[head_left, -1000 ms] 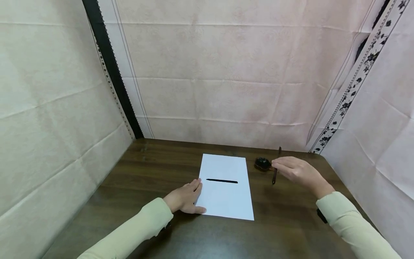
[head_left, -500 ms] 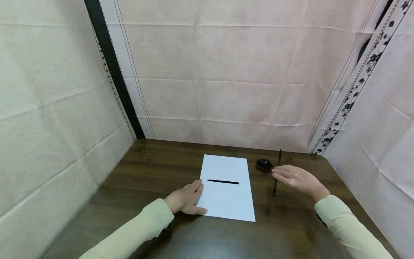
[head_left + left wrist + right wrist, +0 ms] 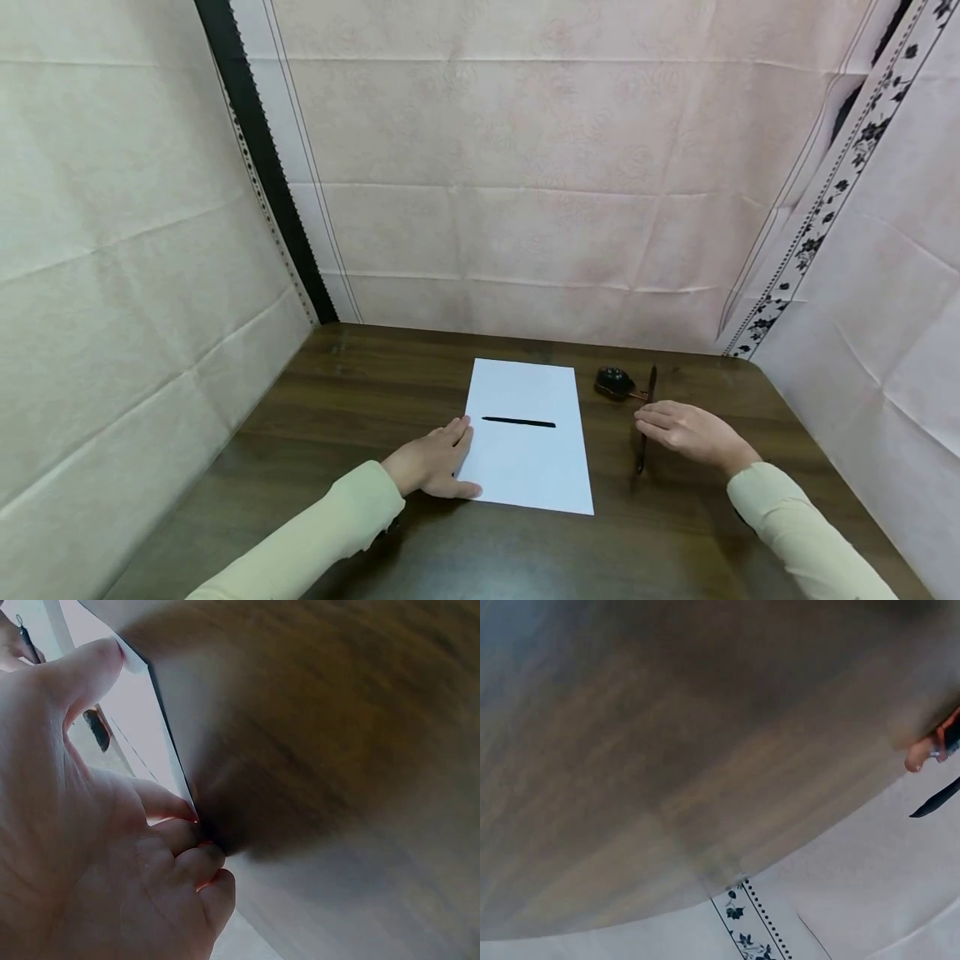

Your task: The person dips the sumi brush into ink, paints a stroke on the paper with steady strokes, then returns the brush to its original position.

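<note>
In the head view, my left hand lies with its fingers and thumb spread over the left edge of a white sheet of paper. Across the sheet runs a long black shape, tapered at its left end; whether it is an ink stroke or an object I cannot tell. My right hand pinches a dark brush right of the paper, its pointed dark end away from me. That pointed end appears in the right wrist view. The left wrist view shows my left fingers at the paper's edge.
A small black dish with a brownish rim and a small projection stands beyond my right hand, at the paper's right. The dark wooden table ends at pale cloth walls at the back and both sides.
My right hand has moved toward me with the brush, away from the black dish. My left hand stays on the paper. The view has shifted slightly.
</note>
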### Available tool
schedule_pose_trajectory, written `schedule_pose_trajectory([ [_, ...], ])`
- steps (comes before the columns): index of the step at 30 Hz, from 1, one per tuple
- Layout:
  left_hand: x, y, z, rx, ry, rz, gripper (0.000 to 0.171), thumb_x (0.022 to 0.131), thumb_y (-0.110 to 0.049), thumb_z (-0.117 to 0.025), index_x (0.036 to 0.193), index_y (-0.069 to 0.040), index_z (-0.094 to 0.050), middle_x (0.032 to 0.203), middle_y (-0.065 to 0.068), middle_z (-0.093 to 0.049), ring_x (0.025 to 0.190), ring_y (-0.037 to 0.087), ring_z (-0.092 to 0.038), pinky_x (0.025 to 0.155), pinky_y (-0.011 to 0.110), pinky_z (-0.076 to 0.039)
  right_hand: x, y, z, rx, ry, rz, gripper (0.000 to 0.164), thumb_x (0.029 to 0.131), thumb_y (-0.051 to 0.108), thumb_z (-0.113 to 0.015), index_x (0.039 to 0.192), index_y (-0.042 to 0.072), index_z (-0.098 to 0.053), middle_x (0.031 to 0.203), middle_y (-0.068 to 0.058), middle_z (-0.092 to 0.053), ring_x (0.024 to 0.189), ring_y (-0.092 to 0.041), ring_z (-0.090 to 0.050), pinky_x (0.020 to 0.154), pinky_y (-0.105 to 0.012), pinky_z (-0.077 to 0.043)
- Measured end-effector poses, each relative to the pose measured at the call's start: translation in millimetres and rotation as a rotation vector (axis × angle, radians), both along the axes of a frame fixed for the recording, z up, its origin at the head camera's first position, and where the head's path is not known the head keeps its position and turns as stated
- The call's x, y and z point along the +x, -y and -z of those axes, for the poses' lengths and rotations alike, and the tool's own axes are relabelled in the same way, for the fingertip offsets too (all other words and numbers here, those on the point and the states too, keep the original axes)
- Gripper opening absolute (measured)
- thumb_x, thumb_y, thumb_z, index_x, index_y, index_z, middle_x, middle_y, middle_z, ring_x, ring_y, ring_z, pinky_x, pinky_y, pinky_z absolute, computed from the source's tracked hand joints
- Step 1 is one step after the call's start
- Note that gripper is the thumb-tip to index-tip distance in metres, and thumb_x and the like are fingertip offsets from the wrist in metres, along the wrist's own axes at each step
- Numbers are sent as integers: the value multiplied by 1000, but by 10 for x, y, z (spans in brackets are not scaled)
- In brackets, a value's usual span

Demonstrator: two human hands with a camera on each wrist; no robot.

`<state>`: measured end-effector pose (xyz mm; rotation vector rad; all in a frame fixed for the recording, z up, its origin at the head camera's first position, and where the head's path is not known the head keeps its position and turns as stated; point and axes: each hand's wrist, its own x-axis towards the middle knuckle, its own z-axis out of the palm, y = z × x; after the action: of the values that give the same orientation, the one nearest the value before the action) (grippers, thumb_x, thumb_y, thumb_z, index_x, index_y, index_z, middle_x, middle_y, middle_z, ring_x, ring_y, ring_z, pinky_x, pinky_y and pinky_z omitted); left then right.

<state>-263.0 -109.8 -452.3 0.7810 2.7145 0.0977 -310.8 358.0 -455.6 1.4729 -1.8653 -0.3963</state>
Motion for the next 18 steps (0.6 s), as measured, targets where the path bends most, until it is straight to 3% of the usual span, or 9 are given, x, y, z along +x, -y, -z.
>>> schedule_pose_trajectory([
  [3, -11, 13, 3, -7, -7, 2, 101, 96, -65, -65, 166, -2, -27, 178, 13, -18, 166, 27, -18, 134, 44, -25, -1, 25, 59, 13, 3, 6, 29, 84, 2, -58, 104, 2, -79, 107, -12, -79, 98, -25, -76, 81, -38, -64],
  [5, -20, 12, 8, -7, -10, 7, 101, 96, -65, -65, 166, -2, -28, 178, 13, -18, 166, 27, -19, 133, 44, -25, 2, 28, 95, 25, 2, 18, 31, 80, 1, -60, 104, 3, -79, 107, -11, -79, 98, -25, -76, 82, -37, -64],
  [9, -25, 22, 37, 24, 3, 12, 102, 96, -65, -65, 166, -1, -26, 178, 14, -16, 166, 28, -17, 134, 45, -25, 0, 29, 173, 55, -5, 27, 32, 100, 1, -48, 107, 5, -79, 108, -8, -79, 100, -22, -75, 86, -35, -63],
  [11, -21, 30, 64, 46, 17, 13, 103, 96, -65, -64, 166, 0, -24, 179, 15, -14, 167, 28, -16, 134, 46, -24, 14, 34, 196, 73, -7, 33, 37, 103, 3, -42, 107, 6, -79, 108, -7, -80, 100, -21, -75, 86, -34, -63],
  [12, -20, 35, 75, 58, 23, 13, 104, 96, -65, -64, 167, 0, -24, 179, 15, -13, 167, 29, -15, 134, 46, -24, 23, 34, 207, 81, -6, 37, 37, 104, 3, -42, 107, 6, -79, 108, -6, -79, 100, -21, -75, 86, -34, -63],
  [16, -16, 52, 100, 99, 44, 7, 106, 97, -65, -64, 167, 1, -20, 179, 15, -10, 167, 29, -12, 134, 47, -22, 67, 52, 216, 96, 2, 66, 31, 90, 4, -52, 105, 7, -79, 107, -7, -80, 100, -22, -75, 85, -35, -63],
  [18, -15, 57, 96, 116, 54, 2, 107, 96, -64, -65, 167, 2, -19, 179, 16, -9, 167, 30, -11, 134, 47, -21, 79, 54, 224, 104, 8, 87, 32, 89, 2, -54, 106, 7, -79, 109, -7, -79, 101, -22, -75, 85, -35, -63],
])
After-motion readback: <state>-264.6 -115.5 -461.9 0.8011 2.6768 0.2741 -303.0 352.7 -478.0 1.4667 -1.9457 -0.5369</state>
